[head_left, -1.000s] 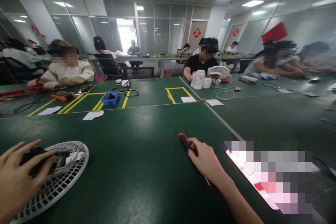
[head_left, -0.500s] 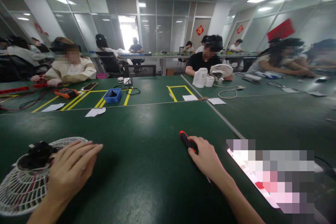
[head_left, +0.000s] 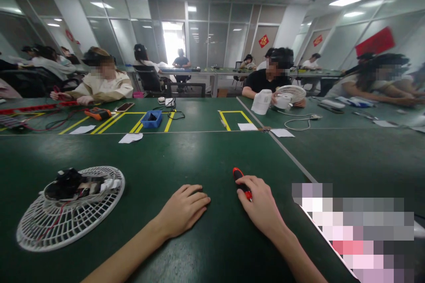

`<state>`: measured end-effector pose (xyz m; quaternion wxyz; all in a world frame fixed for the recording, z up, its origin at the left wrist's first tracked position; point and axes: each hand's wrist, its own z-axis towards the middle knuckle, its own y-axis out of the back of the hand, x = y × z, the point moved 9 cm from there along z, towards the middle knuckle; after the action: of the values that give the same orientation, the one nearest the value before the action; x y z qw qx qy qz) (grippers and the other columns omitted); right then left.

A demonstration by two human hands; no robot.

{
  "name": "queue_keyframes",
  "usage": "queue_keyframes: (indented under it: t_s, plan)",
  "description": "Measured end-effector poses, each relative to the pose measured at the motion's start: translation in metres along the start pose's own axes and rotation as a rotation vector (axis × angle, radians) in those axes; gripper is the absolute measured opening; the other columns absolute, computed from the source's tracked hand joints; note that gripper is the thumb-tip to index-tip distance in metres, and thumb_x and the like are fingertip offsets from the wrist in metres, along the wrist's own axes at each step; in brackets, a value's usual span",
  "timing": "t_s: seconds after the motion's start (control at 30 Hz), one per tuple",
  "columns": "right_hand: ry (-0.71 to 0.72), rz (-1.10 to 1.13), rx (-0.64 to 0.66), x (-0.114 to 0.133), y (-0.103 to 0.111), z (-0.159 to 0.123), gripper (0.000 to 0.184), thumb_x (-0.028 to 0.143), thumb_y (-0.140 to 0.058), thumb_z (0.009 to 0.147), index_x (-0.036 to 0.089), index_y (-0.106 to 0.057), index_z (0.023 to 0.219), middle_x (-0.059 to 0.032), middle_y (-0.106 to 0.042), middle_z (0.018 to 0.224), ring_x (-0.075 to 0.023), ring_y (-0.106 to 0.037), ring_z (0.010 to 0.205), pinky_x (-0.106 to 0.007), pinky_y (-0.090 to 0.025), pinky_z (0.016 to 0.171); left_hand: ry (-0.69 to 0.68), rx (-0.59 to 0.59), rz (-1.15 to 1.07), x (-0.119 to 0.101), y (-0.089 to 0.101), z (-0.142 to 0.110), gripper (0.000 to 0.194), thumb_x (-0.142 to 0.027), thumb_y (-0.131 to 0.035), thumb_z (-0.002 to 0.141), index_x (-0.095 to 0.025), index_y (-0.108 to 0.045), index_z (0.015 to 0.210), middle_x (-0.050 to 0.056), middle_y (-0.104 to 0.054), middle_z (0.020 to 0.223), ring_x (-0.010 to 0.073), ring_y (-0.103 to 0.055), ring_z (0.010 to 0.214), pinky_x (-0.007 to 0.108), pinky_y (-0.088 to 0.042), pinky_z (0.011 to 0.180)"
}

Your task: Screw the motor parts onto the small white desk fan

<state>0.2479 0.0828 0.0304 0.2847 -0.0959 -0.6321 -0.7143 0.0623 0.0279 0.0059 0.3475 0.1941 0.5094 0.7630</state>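
My right hand (head_left: 261, 205) lies on the green table (head_left: 186, 154) with its fingers closed over a red and black screwdriver (head_left: 241, 183), whose tip end sticks out beyond my fingers. My left hand (head_left: 184, 208) rests flat on the table just left of it, fingers stretched and together, holding nothing. Farther left lies a white fan grille (head_left: 71, 208) with a black motor (head_left: 68, 183) and wires on its middle, a good hand's width away from my left hand.
A blurred flat item (head_left: 355, 234) lies at my right. Across the table are a blue tray (head_left: 152, 119), paper slips (head_left: 131, 138), an orange meter (head_left: 98, 113), cables, yellow tape marks. Several people sit around; one opposite handles a white fan (head_left: 288, 93).
My left hand has let go of the fan grille and moved right across the table to rest beside my right hand. The right hand stays on the screwdriver.
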Motion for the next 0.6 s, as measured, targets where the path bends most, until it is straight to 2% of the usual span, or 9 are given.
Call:
queue_keyframes:
  t_s: [0.13,0.2,0.3,0.43,0.6]
  plan:
    - [0.047,0.0,-0.044,0.002,0.0,0.0,0.021,0.015,-0.055,0.09,0.021,-0.07,0.104,-0.0106,-0.071,0.116,-0.0292,-0.064,0.11,-0.047,-0.046,0.1,0.063,0.157,-0.115,-0.005,-0.023,0.017,0.048,-0.043,-0.046,0.103,-0.025,-0.049,0.147,0.005,-0.061,0.146,0.0287,-0.044,0.147,0.051,-0.039,0.12]
    - [0.056,0.005,-0.052,0.001,-0.001,0.0,0.021,0.015,-0.055,0.091,0.021,-0.071,0.104,-0.0106,-0.071,0.116,-0.0292,-0.064,0.11,-0.047,-0.047,0.099,0.083,0.206,-0.168,-0.007,-0.031,0.018,0.056,-0.049,-0.046,0.102,-0.027,-0.041,0.153,0.005,-0.053,0.154,0.0296,-0.036,0.152,0.055,-0.031,0.124]
    - [0.066,0.012,-0.059,0.0,-0.001,0.001,0.022,0.015,-0.055,0.091,0.02,-0.071,0.105,-0.0112,-0.07,0.116,-0.0292,-0.063,0.111,-0.048,-0.046,0.099,0.11,0.258,-0.232,-0.006,-0.039,0.016,0.061,-0.053,-0.044,0.102,-0.029,-0.033,0.157,0.004,-0.046,0.159,0.0293,-0.032,0.154,0.057,-0.025,0.127]
    - [0.066,0.018,-0.06,0.0,-0.002,0.001,0.021,0.014,-0.056,0.09,0.02,-0.071,0.103,-0.0107,-0.071,0.114,-0.0291,-0.064,0.11,-0.048,-0.046,0.099,0.131,0.291,-0.273,-0.005,-0.04,0.013,0.06,-0.053,-0.043,0.102,-0.031,-0.033,0.157,0.002,-0.043,0.161,0.0287,-0.029,0.155,0.06,-0.022,0.128]
    - [0.069,0.025,-0.055,0.002,-0.003,0.0,0.021,0.014,-0.056,0.09,0.02,-0.071,0.104,-0.0111,-0.072,0.115,-0.0292,-0.065,0.109,-0.048,-0.047,0.098,0.127,0.27,-0.266,-0.007,-0.038,0.014,0.055,-0.051,-0.045,0.102,-0.033,-0.04,0.154,0.002,-0.045,0.159,0.0296,-0.031,0.155,0.06,-0.022,0.128]
